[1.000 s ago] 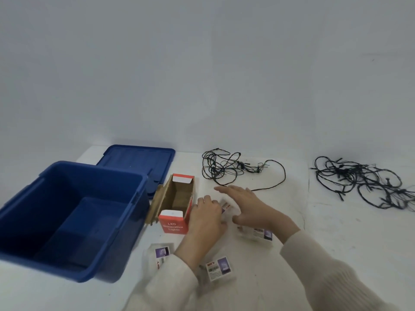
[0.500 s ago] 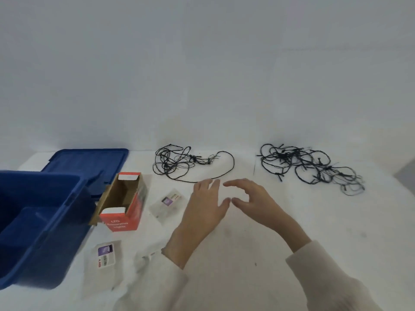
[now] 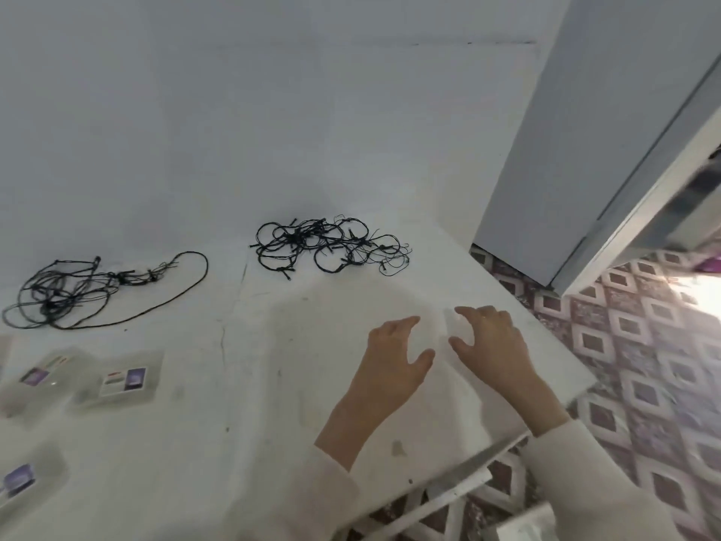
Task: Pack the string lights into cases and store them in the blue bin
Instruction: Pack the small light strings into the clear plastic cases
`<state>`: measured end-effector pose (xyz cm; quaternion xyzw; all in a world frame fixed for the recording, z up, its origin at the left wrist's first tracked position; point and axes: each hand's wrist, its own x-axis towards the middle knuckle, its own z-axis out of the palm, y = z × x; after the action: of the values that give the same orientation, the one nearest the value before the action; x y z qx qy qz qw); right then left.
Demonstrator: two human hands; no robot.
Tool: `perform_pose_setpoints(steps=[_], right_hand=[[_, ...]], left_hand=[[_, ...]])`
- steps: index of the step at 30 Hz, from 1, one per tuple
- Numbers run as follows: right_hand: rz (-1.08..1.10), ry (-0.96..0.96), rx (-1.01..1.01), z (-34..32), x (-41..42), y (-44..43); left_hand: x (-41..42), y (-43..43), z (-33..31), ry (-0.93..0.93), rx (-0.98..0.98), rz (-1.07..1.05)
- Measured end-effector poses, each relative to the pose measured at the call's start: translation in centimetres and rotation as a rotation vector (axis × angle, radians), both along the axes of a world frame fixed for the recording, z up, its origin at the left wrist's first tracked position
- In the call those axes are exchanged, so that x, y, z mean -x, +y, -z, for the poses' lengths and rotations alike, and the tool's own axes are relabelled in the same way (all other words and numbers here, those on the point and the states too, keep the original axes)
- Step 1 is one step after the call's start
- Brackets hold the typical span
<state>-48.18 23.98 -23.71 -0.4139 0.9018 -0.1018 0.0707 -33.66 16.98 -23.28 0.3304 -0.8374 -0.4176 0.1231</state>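
- 3 clear flat plastic cases with printed labels (image 3: 124, 381): laid at lower left of the frame on the white tabletop (image 3: 253, 423).
- Loose black string-light tangle (image 3: 78, 290): placed at mid left.
- Denser black string-light bundle (image 3: 331, 247): placed at upper centre, well apart from the first.
- Left hand (image 3: 394, 361), right hand (image 3: 491, 345): held side by side at centre right, fingers loosely spread, nothing gripped.
- Patterned tiled floor (image 3: 643, 384): seen at right.

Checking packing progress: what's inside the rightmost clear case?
Through the clear case only a printed label card shows, with no dark wire. Whatever lies behind the label is covered.
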Motion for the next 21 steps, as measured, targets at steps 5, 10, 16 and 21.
perform_pose_setpoints(steps=[5,10,16,21], right_hand=[[0.055,0.041,-0.217,0.8,1.7,2.6],[0.003,-0.311,0.009,-1.1,0.9,2.8],[-0.115,-0.900,0.317,-4.8,-2.5,0.0],[-0.179,-1.226,0.445,-6.5,-6.4,-2.6]], left_hand=[[2.2,2.4,0.1,-0.014,-0.008,0.005],[1.7,2.6,-0.5,-0.080,-0.083,0.017],[-2.1,2.7,-2.9,0.078,-0.470,-0.026],[-8.3,1.2,-5.2,0.284,-0.435,-0.272]])
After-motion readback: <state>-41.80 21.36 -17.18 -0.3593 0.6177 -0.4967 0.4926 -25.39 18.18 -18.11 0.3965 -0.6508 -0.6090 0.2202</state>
